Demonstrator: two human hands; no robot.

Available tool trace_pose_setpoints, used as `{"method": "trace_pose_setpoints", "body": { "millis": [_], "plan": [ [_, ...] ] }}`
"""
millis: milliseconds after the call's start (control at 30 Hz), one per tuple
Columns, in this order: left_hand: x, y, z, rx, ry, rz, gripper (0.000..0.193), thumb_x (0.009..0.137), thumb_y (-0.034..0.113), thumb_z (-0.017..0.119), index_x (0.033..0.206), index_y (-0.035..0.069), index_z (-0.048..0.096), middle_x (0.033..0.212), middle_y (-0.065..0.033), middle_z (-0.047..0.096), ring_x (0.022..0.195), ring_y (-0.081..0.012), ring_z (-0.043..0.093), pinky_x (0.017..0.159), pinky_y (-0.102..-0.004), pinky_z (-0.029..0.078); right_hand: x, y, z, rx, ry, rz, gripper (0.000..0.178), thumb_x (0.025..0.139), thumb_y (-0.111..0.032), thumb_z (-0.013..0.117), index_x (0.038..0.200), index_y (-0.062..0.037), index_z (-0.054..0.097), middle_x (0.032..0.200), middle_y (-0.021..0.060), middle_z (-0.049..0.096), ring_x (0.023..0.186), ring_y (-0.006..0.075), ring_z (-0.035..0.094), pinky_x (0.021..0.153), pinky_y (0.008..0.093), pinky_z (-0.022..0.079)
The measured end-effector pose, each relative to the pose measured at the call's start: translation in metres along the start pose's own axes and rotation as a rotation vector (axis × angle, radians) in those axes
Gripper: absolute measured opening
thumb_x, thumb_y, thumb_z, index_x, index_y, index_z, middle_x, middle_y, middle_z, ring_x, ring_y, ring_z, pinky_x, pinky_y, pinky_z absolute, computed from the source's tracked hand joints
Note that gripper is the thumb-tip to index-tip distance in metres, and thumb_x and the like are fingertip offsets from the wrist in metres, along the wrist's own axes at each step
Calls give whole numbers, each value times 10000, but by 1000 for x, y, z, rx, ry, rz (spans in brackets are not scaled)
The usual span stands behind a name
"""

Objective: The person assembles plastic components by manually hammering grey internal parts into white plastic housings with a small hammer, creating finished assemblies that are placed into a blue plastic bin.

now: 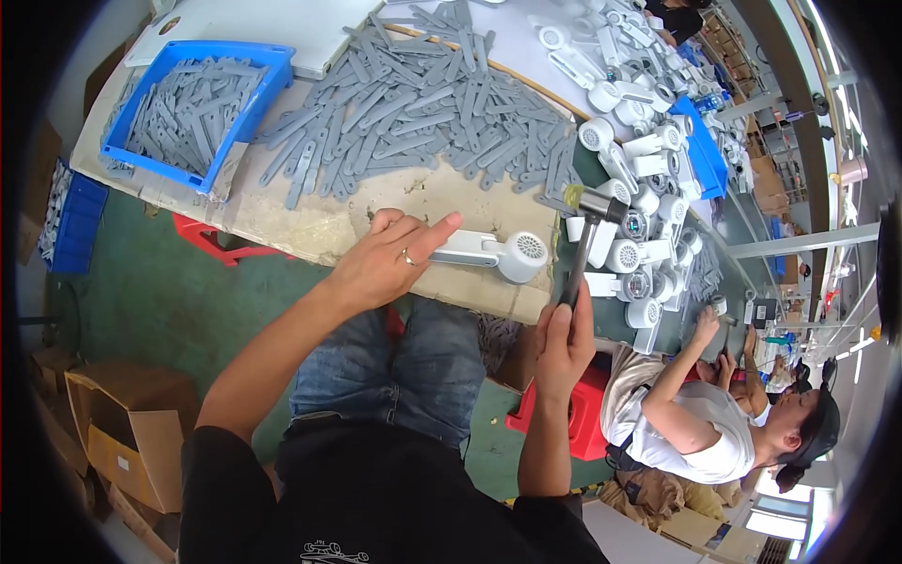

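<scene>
One white fan (481, 250), long axis crosswise, head (524, 256) rightward; right grip (565, 343) around hammer (583, 246), left grip's (383, 260) hold unclear.

The left hand (381, 263) rests on a white handheld fan (521, 257) over there. The right hand (566, 343) grips a hammer (582, 252).

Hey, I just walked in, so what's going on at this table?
A seated person has their left hand over the handle end of a white piece with a round grille head, lying near the table edge. Their right hand holds a hammer raised beside it. Loose grey strips are heaped beyond, more fill a blue tray on the left, and similar white pieces crowd the right.
</scene>
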State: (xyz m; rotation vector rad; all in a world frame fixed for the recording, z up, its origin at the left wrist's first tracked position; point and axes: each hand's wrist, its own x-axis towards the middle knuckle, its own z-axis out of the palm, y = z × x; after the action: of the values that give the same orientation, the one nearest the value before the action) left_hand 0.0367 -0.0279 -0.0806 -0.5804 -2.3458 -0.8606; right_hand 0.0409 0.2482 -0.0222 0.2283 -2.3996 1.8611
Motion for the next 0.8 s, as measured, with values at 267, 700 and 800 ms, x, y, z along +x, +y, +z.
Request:
{"method": "trace_pose_setpoints", "body": {
  "millis": [267,700,800],
  "plan": [
    [6,2,-2,2,52,17,727,838,-3,700,1517,120,473,1018,-64,655,942,-253,616,929,-380,444,1,3,-10,-103,31,-17,452,1068,-139,543,1502,-20,501,883,4,620,705,77,505,634,229,452],
    [18,5,-7,-69,-1,-90,337,861,55,726,1192,110,750,1094,-65,701,947,-257,643,876,-375,481,-15,-56,-8,-636,-86,-79,437,1030,-103,550,1466,-80,542,1058,213,704,857,390,692,733,438,536],
    [20,5,-6,-30,3,-59,358,840,39,733,1192,104,748,1092,-65,690,944,-254,640,872,-376,482,-9,-41,-1,-616,-38,-152,452,1011,-99,576,1462,-83,553,991,196,698,799,348,690,681,401,533]
  ]
}}
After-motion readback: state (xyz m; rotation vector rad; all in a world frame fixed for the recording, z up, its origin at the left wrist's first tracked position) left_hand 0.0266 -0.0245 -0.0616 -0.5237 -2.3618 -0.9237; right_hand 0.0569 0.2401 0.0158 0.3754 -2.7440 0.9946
